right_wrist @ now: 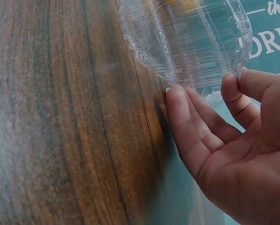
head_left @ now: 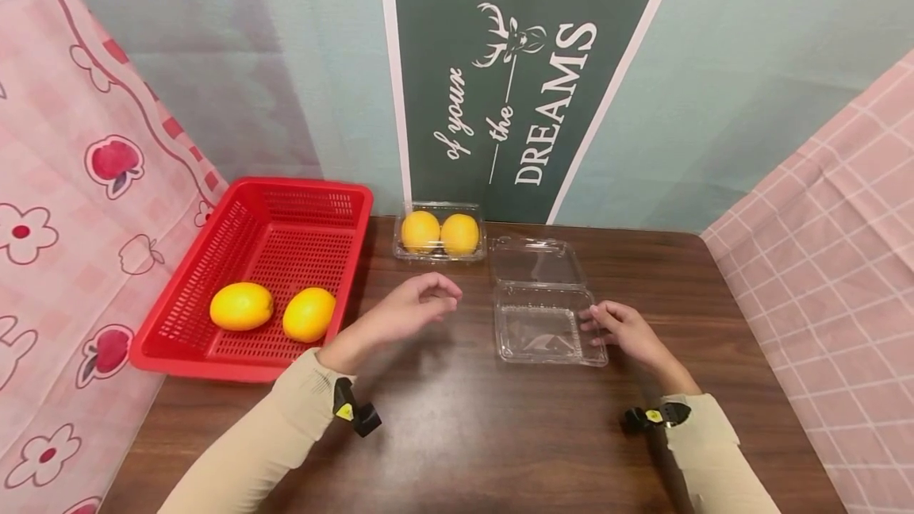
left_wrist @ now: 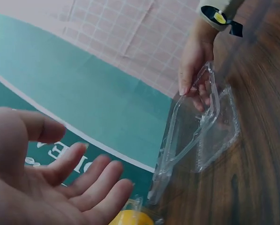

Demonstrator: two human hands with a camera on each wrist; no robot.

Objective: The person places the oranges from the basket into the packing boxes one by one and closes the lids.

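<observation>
A clear plastic clamshell box (head_left: 539, 335) lies on the table with its lid (head_left: 537, 264) folded back toward the wall. My right hand (head_left: 631, 331) pinches the box's right rim between thumb and index finger, and its other fingers lie along the outside wall. Between the red basket and that box, my left hand (head_left: 410, 312) hovers over the table, fingers loosely bent and holding nothing. In the left wrist view the left palm (left_wrist: 46, 183) faces the camera. Behind it stands a second clear box (head_left: 440, 255), its lid down over two yellow fruits (head_left: 459, 234).
At the left, a red plastic basket (head_left: 360, 244) holds two yellow fruits, one oval (head_left: 241, 306) and one rounder (head_left: 309, 314). Everything sits on a dark wooden table (head_left: 457, 435). A green printed cloth (head_left: 493, 86) hangs behind, with pink cloths at both sides.
</observation>
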